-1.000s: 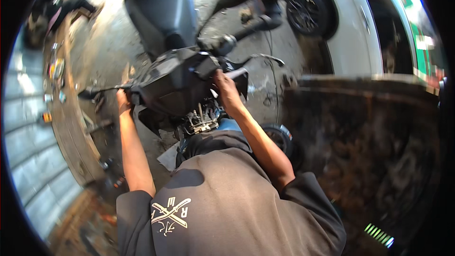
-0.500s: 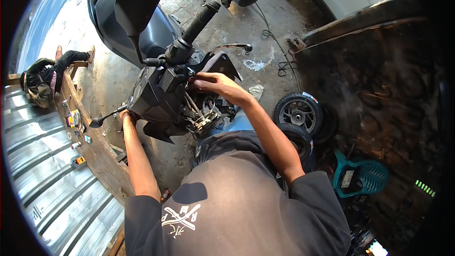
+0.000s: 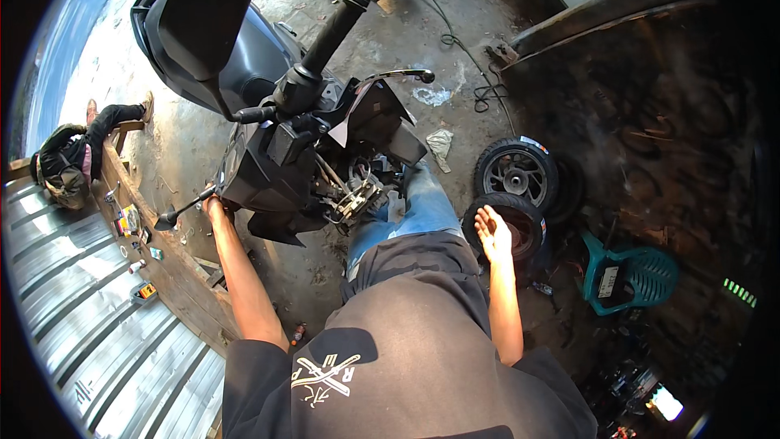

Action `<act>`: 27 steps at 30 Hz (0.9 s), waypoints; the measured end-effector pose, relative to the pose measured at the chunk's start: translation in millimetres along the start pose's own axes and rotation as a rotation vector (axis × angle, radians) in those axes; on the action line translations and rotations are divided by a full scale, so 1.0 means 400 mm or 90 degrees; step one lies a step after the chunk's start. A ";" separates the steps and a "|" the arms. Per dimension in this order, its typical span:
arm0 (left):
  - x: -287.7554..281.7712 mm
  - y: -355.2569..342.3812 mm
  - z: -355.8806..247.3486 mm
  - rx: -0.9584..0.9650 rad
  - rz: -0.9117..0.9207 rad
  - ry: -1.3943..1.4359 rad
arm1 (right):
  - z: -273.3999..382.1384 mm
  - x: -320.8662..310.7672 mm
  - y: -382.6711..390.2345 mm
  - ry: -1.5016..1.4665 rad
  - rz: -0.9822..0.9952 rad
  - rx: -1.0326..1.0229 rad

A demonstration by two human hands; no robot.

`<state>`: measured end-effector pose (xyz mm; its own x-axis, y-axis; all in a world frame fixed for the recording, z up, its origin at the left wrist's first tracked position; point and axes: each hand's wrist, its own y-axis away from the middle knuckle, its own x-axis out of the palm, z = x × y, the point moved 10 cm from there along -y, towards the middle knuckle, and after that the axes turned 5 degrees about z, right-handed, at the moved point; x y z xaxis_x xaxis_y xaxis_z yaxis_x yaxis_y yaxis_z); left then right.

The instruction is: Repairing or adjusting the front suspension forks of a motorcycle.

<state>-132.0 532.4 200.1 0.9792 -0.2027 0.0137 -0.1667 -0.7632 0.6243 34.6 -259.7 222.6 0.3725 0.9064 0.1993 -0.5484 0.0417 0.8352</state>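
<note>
A dark scooter stands in front of me, its handlebar (image 3: 329, 45) and black mirror (image 3: 213, 12) rising at upper left. Its front is opened up, with wires and metal parts (image 3: 355, 195) bare inside the dark fairing (image 3: 276, 171). My left hand (image 3: 214, 206) is closed round the far-left end of the handlebar, beside the small mirror (image 3: 166, 220); the fairing's edge hides most of its fingers. Away from the scooter, my right hand (image 3: 494, 236) is held out with fingers stretched and nothing in it, over the stacked wheels. A black panel (image 3: 382, 126) hangs beside the brake lever (image 3: 398, 75).
Wheels with tyres (image 3: 515, 177) lie stacked at right, near a green plastic chair (image 3: 630, 276). A cable (image 3: 463, 45) runs over the concrete floor. At left, small items lie on a wooden bench (image 3: 183, 276), with another person (image 3: 73, 158) at its far end.
My right hand has left the scooter's opened front and swung right, toward my body. My left hand stays at the handlebar end. The view has shifted slightly.
</note>
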 end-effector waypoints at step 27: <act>0.417 0.856 0.163 0.494 -0.012 -0.677 | 0.004 -0.156 -0.332 0.359 0.168 0.124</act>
<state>-33.3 197.4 365.3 0.4721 -0.2972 -0.8299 -0.5268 -0.8500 0.0048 85.3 -322.3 100.2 -0.2359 0.9593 0.1553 -0.4021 -0.2418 0.8831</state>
